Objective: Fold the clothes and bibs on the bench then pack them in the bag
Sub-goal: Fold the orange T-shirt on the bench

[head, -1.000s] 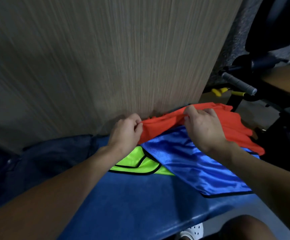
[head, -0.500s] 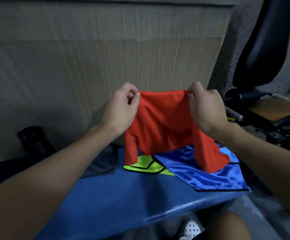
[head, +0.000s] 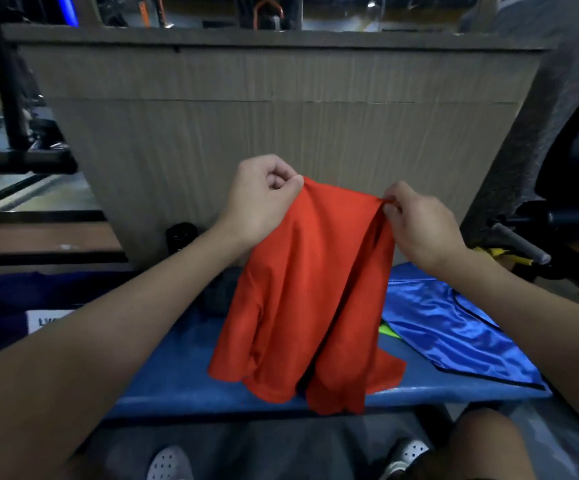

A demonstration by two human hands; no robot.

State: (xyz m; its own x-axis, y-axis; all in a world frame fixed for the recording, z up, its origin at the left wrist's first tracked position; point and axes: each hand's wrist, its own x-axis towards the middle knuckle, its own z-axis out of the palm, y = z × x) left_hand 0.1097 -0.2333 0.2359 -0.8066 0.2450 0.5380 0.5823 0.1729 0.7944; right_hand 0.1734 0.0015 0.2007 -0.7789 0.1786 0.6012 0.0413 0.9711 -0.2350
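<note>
An orange-red garment [head: 308, 299] hangs in the air over the blue bench [head: 177, 368]. My left hand [head: 260, 199] pinches its top left edge and my right hand [head: 419, 226] pinches its top right edge. The cloth's lower hem drapes past the bench's front edge. To the right, a shiny blue bib [head: 450, 334] with black trim lies flat on the bench. A sliver of a neon yellow-green bib [head: 386, 330] peeks out between the blue bib and the hanging garment; the rest is hidden.
A dark navy bag or cloth with a white label [head: 43, 322] sits at the bench's left end. A tall wood-grain panel [head: 281, 126] stands right behind the bench. Gym equipment with a grey handle [head: 520, 242] is at the right. My shoes [head: 170, 464] show below.
Both hands lifted the orange-red garment off the pile and raised it higher; it now hangs free and nearer to me. The camera tilted up, showing the panel's top.
</note>
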